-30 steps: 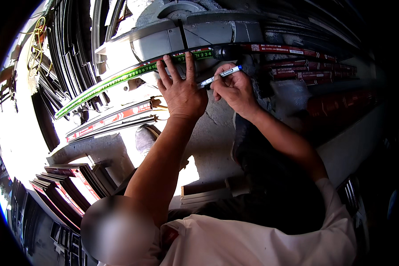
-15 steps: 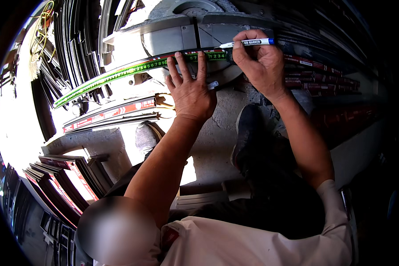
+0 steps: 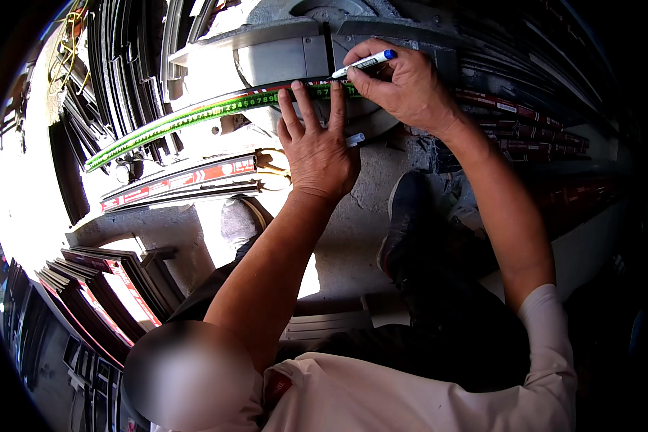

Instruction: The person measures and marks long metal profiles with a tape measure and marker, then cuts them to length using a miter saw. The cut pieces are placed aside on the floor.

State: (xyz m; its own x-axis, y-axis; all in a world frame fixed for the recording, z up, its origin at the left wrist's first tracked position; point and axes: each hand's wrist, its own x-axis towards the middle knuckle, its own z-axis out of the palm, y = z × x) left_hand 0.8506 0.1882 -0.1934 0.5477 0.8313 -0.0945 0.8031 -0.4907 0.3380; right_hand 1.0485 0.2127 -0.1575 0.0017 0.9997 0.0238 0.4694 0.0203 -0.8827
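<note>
My right hand [image 3: 410,90] pinches a white marker with a blue end [image 3: 367,63]. The marker's tip meets or nearly meets a dark strip with a red label [image 3: 266,91], close to a slot in the grey metal machine bed [image 3: 281,54]. Alongside the strip runs a green tape measure [image 3: 209,112], stretched far out to the left. My left hand [image 3: 318,158] lies with spread fingers, their tips pressing on the tape and strip. From beneath its thumb side pokes a small pale, cap-like piece [image 3: 355,139]; how it is held is hidden.
Long dark profiles [image 3: 129,65] lie at the far left. Red-labelled profiles [image 3: 187,184] lie nearer, with a stack of them [image 3: 108,288] at lower left. More red-labelled lengths [image 3: 525,137] are at the right. My shoes [image 3: 243,218] stand on the concrete floor.
My right hand has moved left with the marker, which is now more tilted, its tip nearer my left fingers. My left hand has shifted slightly right in view, still on the tape.
</note>
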